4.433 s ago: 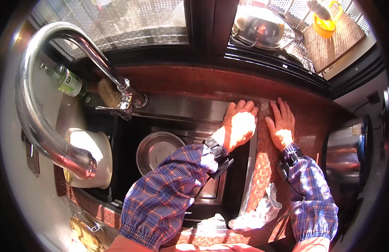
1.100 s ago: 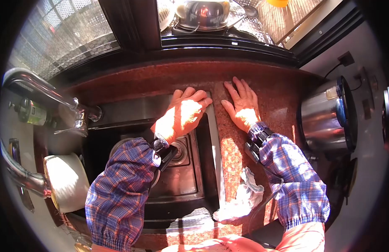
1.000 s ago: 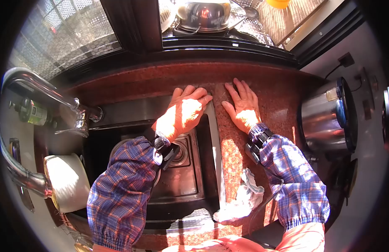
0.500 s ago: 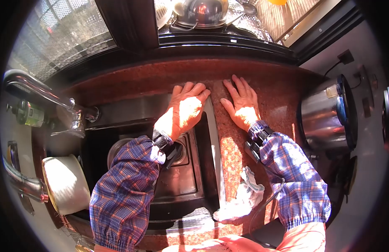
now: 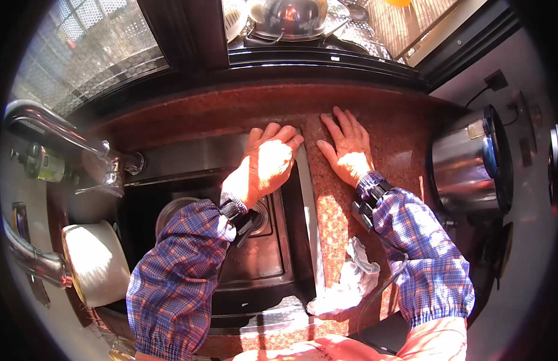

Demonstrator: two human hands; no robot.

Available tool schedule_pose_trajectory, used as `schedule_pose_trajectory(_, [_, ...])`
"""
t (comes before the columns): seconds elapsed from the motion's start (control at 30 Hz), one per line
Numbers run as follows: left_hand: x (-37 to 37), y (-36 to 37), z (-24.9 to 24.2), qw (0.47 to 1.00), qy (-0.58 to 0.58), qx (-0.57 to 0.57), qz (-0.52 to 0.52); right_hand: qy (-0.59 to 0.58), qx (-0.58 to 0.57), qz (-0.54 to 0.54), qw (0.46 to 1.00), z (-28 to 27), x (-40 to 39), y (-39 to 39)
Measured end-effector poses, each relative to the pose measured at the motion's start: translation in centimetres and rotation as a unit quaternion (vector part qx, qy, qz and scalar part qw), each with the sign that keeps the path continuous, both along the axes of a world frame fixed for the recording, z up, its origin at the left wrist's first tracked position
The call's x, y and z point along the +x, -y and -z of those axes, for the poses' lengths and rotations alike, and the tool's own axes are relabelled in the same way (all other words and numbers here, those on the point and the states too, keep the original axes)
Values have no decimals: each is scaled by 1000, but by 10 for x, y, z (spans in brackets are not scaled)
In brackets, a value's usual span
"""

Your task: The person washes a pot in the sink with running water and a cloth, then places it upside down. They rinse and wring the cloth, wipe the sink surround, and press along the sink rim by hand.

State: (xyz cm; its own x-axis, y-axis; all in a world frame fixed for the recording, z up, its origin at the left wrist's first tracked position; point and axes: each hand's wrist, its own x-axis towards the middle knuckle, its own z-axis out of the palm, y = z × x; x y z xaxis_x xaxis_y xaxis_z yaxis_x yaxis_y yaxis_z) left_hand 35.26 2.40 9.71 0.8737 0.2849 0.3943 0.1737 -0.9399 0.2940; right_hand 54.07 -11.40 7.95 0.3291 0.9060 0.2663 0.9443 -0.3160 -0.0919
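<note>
My left hand (image 5: 268, 161) is at the far right corner of the dark sink (image 5: 303, 256), by its metal rim. Its fingers are curled under, and whatever they may hold is hidden beneath them. My right hand (image 5: 349, 149) lies on the reddish stone counter (image 5: 330, 225) to the right of the sink, palm down with the fingers stretched out and the thumb apart. Checked blue sleeves cover both forearms, with a dark band at each wrist. A crumpled pale cloth (image 5: 354, 278) rests on the counter, nearer to me than the right hand.
A chrome faucet (image 5: 113, 165) and a white round container (image 5: 95, 263) stand on the left. At the right is a steel pot-like container (image 5: 462, 171). Beyond the dark window frame (image 5: 321, 67) sits a shiny kettle-like vessel (image 5: 289, 18). A green-labelled bottle (image 5: 47, 163) stands behind the faucet.
My left hand has shifted slightly toward me, and its fingers are more curled. The right hand stays flat in the same place.
</note>
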Motion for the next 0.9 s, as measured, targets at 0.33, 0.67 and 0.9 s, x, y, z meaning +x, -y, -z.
schedule_pose_trajectory(0.33, [1, 5, -1, 1000, 19, 4, -23, 5, 1, 0, 1000, 4, 0, -1])
schedule_pose_trajectory(0.67, [-207, 38, 61, 931, -70, -330, -142, 23, 13, -18, 999, 9, 5, -1])
schedule_pose_trajectory(0.9, [-262, 34, 141, 858, -351, -268, -261, 25, -1, -1, 1000, 4, 2, 0])
